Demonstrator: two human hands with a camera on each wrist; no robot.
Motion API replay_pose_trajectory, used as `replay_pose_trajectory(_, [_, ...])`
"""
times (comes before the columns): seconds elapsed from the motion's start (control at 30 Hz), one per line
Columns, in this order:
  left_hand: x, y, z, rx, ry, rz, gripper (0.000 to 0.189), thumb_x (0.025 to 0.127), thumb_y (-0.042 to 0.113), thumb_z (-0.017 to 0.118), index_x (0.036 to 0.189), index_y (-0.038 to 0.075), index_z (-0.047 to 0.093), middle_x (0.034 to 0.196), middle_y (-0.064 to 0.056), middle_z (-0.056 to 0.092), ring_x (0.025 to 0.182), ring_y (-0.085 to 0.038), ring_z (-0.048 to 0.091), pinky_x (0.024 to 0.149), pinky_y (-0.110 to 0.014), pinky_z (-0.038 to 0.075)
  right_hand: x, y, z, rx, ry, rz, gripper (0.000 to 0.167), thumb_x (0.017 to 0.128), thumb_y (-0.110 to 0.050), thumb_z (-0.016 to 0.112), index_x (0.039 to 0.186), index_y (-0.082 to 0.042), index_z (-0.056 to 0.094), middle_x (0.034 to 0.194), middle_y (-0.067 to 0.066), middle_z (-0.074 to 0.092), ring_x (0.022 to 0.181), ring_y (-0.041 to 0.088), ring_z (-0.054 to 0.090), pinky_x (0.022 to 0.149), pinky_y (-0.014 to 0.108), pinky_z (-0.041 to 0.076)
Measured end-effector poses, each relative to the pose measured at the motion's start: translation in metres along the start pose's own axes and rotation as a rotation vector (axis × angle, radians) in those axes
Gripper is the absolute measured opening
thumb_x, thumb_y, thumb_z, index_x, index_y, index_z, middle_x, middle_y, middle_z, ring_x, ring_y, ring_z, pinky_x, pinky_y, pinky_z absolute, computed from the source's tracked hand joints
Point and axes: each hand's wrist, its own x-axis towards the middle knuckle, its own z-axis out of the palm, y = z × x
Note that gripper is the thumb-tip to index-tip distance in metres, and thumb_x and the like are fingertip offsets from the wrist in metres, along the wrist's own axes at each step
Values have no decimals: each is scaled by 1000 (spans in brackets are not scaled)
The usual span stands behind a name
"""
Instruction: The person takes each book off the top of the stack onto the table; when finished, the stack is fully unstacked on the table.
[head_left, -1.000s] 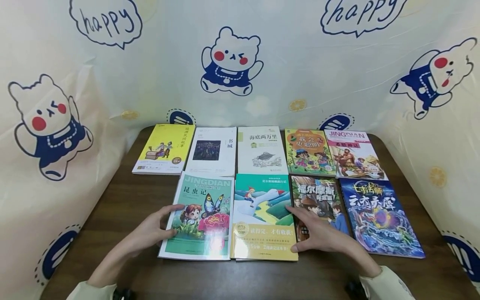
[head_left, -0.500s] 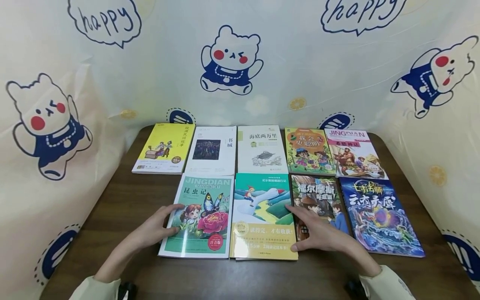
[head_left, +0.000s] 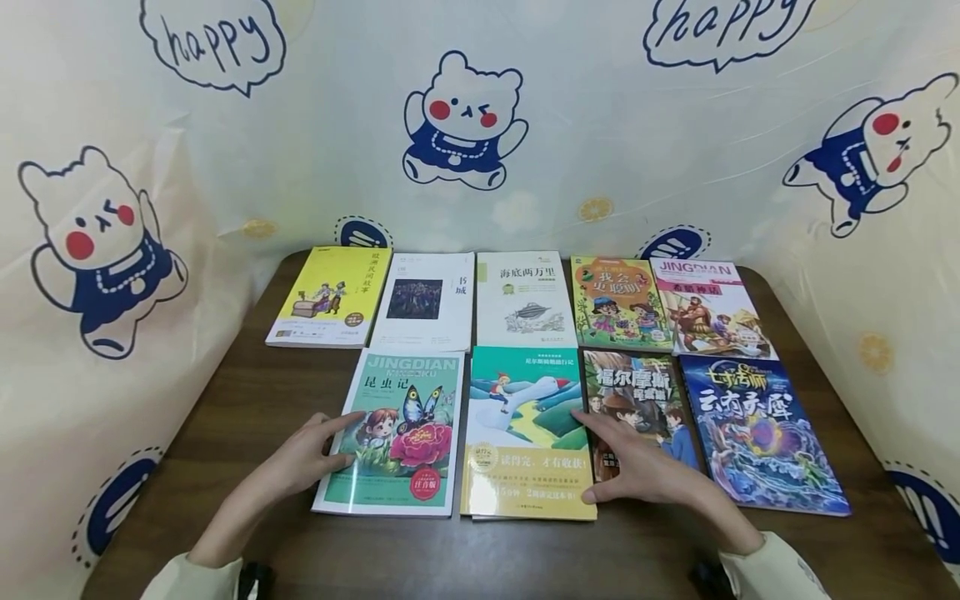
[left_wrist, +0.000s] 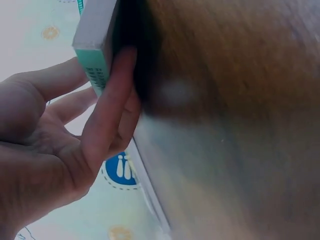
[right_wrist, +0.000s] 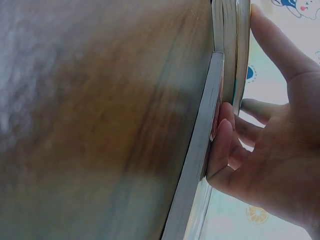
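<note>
My left hand (head_left: 296, 458) grips the left edge of a green picture-cover book (head_left: 405, 433) in the front row. In the left wrist view, its fingers (left_wrist: 120, 75) reach under the green spine (left_wrist: 92, 65), over a dark gap above the table. My right hand (head_left: 641, 462) touches the right side of a green-and-yellow book (head_left: 528, 483), thumb near the front corner and index finger higher up. Its other fingers (right_wrist: 220, 145) bend down beside that book, onto the dark-covered book (head_left: 622, 408) next to it. A narrow gap separates the green book from the green-and-yellow one.
Behind stands a row of flat books: a yellow one (head_left: 330, 292), two white ones (head_left: 442, 329) (head_left: 517, 292), an orange one (head_left: 618, 287) and a white-and-pink one (head_left: 712, 308). A blue book (head_left: 765, 433) lies at front right. Patterned cloth (head_left: 300, 167) surrounds the brown table (head_left: 420, 558).
The green book has shifted slightly left with my left hand, widening the gap to the green-and-yellow book. My right hand has stayed in place.
</note>
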Motion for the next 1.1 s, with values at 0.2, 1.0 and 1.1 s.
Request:
replay_pose_trajectory(0.2, [-1, 5, 0, 45, -24, -40, 58, 87, 8, 69, 141, 6, 48, 95, -13, 40, 80, -23, 43, 62, -32, 36, -1, 0, -1, 5, -4, -5, 104, 73, -58, 76, 154, -19, 23, 155, 15, 25, 137, 47, 26, 88, 67, 39])
replay_pose_trajectory(1.0, [-1, 28, 12, 280, 55, 13, 65, 79, 12, 77, 139, 14, 53, 110, -19, 44, 89, -31, 45, 59, -36, 47, 0, 1, 0, 4, -2, -4, 103, 73, -56, 76, 154, -17, 25, 154, 16, 27, 133, 45, 32, 86, 63, 42])
replay_pose_trajectory(1.1, [1, 34, 16, 349, 115, 87, 63, 76, 7, 79, 135, 15, 58, 121, -21, 48, 97, -37, 46, 66, -46, 51, 0, 1, 1, -1, -1, -4, 103, 74, -56, 76, 154, -18, 24, 154, 17, 27, 130, 43, 37, 84, 61, 43])
